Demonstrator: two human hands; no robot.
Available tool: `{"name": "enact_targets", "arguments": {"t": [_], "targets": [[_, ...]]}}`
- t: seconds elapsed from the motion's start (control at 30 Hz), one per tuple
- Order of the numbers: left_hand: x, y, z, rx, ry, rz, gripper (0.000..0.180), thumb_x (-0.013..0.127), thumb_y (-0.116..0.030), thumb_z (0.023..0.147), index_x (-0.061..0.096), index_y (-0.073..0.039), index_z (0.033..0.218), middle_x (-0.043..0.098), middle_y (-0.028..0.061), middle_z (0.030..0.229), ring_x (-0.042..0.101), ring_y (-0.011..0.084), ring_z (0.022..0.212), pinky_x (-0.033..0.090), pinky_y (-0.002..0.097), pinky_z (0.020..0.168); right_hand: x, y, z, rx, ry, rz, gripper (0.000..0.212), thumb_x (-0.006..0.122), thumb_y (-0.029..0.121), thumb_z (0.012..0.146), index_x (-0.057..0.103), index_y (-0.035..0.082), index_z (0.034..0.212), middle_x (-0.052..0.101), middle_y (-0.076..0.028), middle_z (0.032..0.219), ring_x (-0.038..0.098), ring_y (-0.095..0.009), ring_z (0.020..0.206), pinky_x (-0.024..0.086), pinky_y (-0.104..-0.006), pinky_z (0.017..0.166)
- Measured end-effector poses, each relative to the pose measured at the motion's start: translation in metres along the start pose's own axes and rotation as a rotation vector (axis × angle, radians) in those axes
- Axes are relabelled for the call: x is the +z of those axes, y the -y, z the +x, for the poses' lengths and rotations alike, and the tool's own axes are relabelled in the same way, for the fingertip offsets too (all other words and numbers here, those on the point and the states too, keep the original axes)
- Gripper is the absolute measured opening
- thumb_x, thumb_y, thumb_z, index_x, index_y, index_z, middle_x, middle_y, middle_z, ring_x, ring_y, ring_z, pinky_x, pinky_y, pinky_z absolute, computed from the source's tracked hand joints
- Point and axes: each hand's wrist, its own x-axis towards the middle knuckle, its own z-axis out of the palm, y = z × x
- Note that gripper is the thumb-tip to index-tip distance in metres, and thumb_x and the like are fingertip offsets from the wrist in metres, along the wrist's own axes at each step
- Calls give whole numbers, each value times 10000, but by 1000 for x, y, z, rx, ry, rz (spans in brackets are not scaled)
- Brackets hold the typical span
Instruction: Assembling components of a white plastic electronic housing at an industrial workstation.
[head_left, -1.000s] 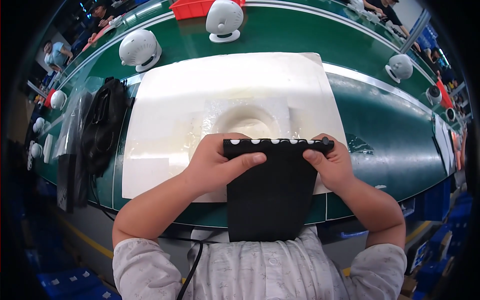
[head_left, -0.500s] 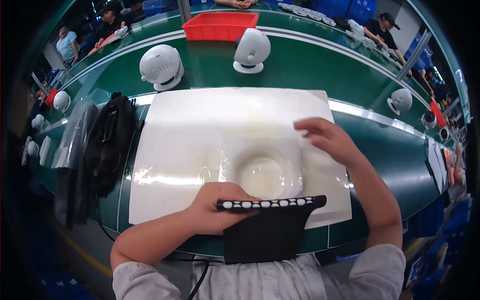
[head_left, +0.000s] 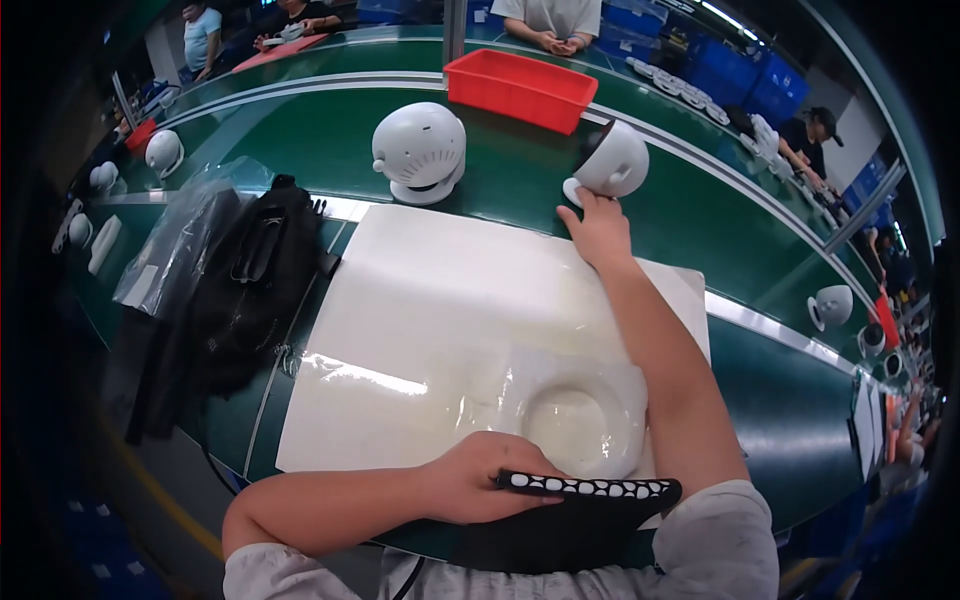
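Observation:
My right hand (head_left: 603, 230) is stretched out past the far edge of the white board (head_left: 420, 270). Its fingers close on the lower part of a white ball-shaped device (head_left: 622, 165) with a dark face and a round base; the hand covers most of the base. My left hand (head_left: 490, 475) lies near the front of the board, its fingers hidden behind a black panel (head_left: 590, 490) with a white-spotted edge. Just beyond that panel, a white ring-shaped cushion (head_left: 510, 395) under clear film rests on the board, with my right forearm alongside it.
A second white ball-shaped device (head_left: 420, 150) stands left of the reached one. Behind them is a red bin (head_left: 520, 88). A black bag (head_left: 265, 285) and clear plastic bags (head_left: 185, 250) lie at left. Other people work across the green table (head_left: 310, 130).
My right hand has moved forward from above the board to the white device and taken hold of its lower part. My left hand stays by the black panel. The head view has turned.

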Motion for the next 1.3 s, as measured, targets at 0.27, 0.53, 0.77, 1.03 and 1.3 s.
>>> {"name": "enact_targets", "arguments": {"t": [0.27,0.53,0.77,1.03,1.3], "targets": [[5,2,0,72,-81,77,123,662,13,664,603,-4,772,561,96,676,548,197,597,416,273,525,-64,-28,-13,-268,-366,-301,160,575,246,745,551,93,785,569,-67,689,549,-236,729,413,-360,636],[7,-2,-18,322,12,195,266,639,-54,641,627,-60,907,539,70,608,524,212,532,408,282,492,-186,14,-122,135,-106,1178,286,511,293,839,564,12,828,529,23,630,462,-25,528,355,-158,464],[-15,-13,-22,402,139,277,160,637,45,603,624,17,760,591,96,626,552,196,512,416,264,459,-181,53,-172,130,151,1186,287,529,295,830,560,15,887,531,15,694,461,-26,603,363,-164,532],[-28,-10,-34,319,-1,328,128,680,19,563,577,-14,632,548,86,552,539,221,480,410,283,450,-166,66,-190,94,12,921,261,473,245,854,509,17,974,517,-22,810,460,-53,726,335,-175,603],[-32,-10,-33,326,-59,420,171,691,27,517,569,-2,633,540,87,541,533,230,464,409,283,443,-196,63,-251,-171,-40,861,210,612,29,680,554,27,881,538,-79,921,516,-177,852,398,-262,745]]}}
